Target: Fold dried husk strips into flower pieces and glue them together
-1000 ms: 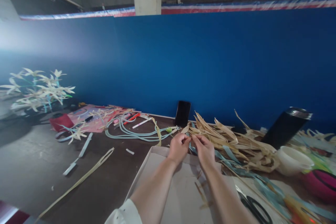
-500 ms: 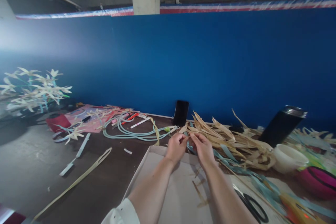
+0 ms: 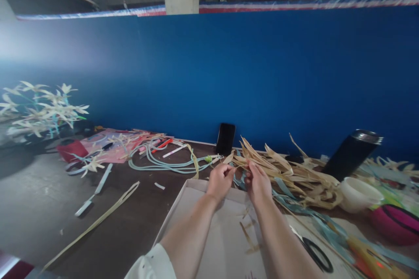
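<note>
My left hand (image 3: 221,182) is closed in a pinch above the far edge of a shallow cardboard box lid (image 3: 225,231). Just to its right my right hand (image 3: 259,182) also pinches with bent fingers. A thin tan strip (image 3: 241,166) runs across the small gap between my fingertips; its ends are hidden in the fingers. Right behind and beside my right hand lies a heap of dried corn husks (image 3: 291,172), with blue-green ribbon (image 3: 284,198) along its near side. Brown scraps (image 3: 249,237) lie inside the lid.
A black phone (image 3: 225,139) leans against the blue partition (image 3: 262,74). Looped pale-blue cord (image 3: 157,166) lies left, husk flowers (image 3: 49,109) beyond. On the right are a black flask (image 3: 352,154), a white bowl (image 3: 360,194), scissors (image 3: 317,255) and a yellow-orange tool (image 3: 369,257).
My right hand has moved a little to the right, away from my left hand, which stays in place. The thin strip now shows in the gap between them.
</note>
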The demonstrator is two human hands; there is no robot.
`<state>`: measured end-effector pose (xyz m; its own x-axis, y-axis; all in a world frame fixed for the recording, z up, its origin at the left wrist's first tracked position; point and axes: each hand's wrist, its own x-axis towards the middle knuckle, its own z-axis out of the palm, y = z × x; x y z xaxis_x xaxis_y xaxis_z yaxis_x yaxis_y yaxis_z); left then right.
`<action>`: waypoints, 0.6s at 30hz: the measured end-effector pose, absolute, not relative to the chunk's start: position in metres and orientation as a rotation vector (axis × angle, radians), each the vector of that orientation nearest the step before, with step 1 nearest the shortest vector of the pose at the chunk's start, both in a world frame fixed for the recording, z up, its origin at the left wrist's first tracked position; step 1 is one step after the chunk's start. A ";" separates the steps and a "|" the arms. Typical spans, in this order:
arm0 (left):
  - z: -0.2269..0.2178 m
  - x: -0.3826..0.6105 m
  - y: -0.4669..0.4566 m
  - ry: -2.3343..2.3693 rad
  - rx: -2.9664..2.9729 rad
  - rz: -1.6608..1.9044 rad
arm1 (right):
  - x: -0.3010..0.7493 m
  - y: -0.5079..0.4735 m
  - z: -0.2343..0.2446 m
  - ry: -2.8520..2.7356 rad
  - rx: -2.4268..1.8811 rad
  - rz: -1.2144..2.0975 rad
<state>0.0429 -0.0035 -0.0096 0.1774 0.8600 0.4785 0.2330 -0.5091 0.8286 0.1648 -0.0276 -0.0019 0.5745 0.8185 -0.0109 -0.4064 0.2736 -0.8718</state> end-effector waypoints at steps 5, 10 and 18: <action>-0.011 0.043 -0.002 1.030 1.846 1.360 | 0.169 -0.027 -0.001 -0.379 -0.940 0.899; -0.010 0.043 -0.003 1.057 1.823 1.364 | 0.173 -0.027 -0.001 -0.413 -0.941 0.873; -0.007 0.042 -0.004 1.046 1.799 1.389 | 0.164 -0.032 0.007 -0.508 -0.932 0.942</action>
